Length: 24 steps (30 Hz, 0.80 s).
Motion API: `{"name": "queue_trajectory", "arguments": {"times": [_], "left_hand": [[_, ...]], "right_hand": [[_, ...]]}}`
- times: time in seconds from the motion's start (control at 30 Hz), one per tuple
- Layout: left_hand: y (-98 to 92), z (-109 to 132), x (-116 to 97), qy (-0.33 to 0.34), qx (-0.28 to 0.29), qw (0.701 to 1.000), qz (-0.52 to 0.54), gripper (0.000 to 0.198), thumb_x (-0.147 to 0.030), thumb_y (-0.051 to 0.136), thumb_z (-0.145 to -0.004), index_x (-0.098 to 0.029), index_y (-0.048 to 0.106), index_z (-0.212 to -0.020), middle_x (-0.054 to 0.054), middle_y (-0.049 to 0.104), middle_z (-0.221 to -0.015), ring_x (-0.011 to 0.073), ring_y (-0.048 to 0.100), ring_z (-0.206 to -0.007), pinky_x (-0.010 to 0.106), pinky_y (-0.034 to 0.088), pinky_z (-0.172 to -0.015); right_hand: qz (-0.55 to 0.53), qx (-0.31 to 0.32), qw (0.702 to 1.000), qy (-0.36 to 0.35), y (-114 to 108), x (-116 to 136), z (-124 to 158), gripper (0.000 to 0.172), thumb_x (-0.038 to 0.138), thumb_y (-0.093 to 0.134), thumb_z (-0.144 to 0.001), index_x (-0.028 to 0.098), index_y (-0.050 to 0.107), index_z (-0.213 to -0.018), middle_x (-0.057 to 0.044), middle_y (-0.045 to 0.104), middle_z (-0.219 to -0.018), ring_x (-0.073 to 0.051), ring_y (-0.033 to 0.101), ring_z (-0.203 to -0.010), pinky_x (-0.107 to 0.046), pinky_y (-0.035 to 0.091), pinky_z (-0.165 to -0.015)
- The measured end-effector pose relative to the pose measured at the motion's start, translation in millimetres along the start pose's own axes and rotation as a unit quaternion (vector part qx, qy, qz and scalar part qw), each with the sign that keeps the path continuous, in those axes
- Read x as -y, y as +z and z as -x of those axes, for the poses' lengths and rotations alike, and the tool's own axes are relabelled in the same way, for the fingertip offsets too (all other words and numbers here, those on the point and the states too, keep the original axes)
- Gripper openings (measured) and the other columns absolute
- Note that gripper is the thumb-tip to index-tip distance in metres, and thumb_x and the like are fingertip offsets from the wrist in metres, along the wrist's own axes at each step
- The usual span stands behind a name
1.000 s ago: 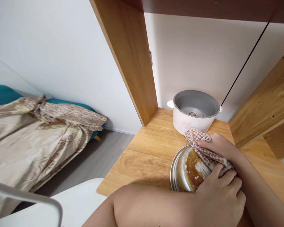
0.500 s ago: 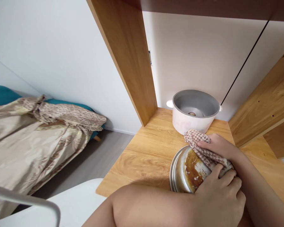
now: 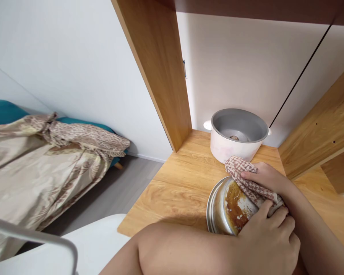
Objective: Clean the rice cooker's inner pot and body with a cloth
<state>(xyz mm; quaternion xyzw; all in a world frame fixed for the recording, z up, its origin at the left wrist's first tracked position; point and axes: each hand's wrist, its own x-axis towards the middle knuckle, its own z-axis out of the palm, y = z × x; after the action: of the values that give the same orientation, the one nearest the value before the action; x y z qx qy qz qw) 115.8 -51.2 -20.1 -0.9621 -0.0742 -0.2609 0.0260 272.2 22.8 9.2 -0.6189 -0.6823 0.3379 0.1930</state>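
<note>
A metal pot (image 3: 227, 208) lies tipped on the wooden desk (image 3: 180, 183), its stained brown bottom facing me. My left hand (image 3: 271, 244) is wrapped around the pot's near side and steadies it. My right hand (image 3: 268, 178) presses a red-and-white houndstooth cloth (image 3: 242, 173) against the top of the pot, fingers curled over the cloth.
A white cooker base with a grey inner well (image 3: 236, 133) stands just behind the pot against the wall. A slanted wooden panel (image 3: 157, 72) rises at the desk's left. A white chair (image 3: 83, 244) is at lower left, and a bed with a beige cover (image 3: 46, 164) beyond it.
Hardly anything moves; my hands, the cloth and the pot keep their places while the view shifts slightly.
</note>
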Motion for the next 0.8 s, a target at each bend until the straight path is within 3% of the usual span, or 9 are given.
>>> {"name": "queue_trajectory", "arguments": {"times": [0.13, 0.3, 0.47, 0.8], "left_hand": [[-0.3, 0.0, 0.6, 0.001, -0.006, 1.000, 0.005, 0.031, -0.021, 0.048, -0.104, -0.017, 0.075, -0.089, 0.006, 0.069, -0.097, 0.0241, 0.059, -0.105, 0.045, 0.032, -0.102], [0.0, -0.3, 0.5, -0.001, 0.001, 1.000, 0.008, 0.030, -0.023, 0.049, -0.103, -0.016, 0.075, -0.089, 0.006, 0.069, -0.097, 0.0243, 0.059, -0.106, 0.045, 0.032, -0.103], [1.3, 0.2, -0.3, 0.003, -0.005, 1.000, 0.000, 0.031, -0.021, 0.047, -0.103, -0.017, 0.075, -0.089, 0.006, 0.069, -0.096, 0.0240, 0.061, -0.104, 0.044, 0.034, -0.100], [1.3, 2.8, 3.8, 0.030, -0.035, 0.999, -0.025, 0.028, -0.021, 0.050, -0.102, -0.017, 0.074, -0.089, 0.007, 0.070, -0.099, 0.0233, 0.062, -0.102, 0.046, 0.036, -0.101]], "right_hand": [[0.057, -0.036, 0.997, 0.033, 0.7, -0.6, -1.0, 0.055, 0.071, 0.061, -0.087, 0.020, 0.068, -0.069, -0.003, 0.073, -0.072, -0.024, 0.066, -0.075, -0.031, 0.043, -0.064], [0.042, -0.012, 0.999, 0.005, -0.2, 2.0, -0.3, 0.053, 0.070, 0.057, -0.091, 0.020, 0.073, -0.083, -0.003, 0.077, -0.084, -0.025, 0.068, -0.084, -0.031, 0.045, -0.070], [0.065, -0.021, 0.997, 0.024, 0.3, -1.1, -1.8, 0.057, 0.073, 0.057, -0.089, 0.021, 0.067, -0.070, -0.003, 0.073, -0.074, -0.024, 0.066, -0.076, -0.030, 0.042, -0.065], [0.035, -0.014, 0.999, 0.020, 1.7, -6.3, -3.3, 0.053, 0.070, 0.059, -0.086, 0.020, 0.069, -0.073, -0.002, 0.071, -0.074, -0.024, 0.063, -0.077, -0.031, 0.044, -0.065]]}}
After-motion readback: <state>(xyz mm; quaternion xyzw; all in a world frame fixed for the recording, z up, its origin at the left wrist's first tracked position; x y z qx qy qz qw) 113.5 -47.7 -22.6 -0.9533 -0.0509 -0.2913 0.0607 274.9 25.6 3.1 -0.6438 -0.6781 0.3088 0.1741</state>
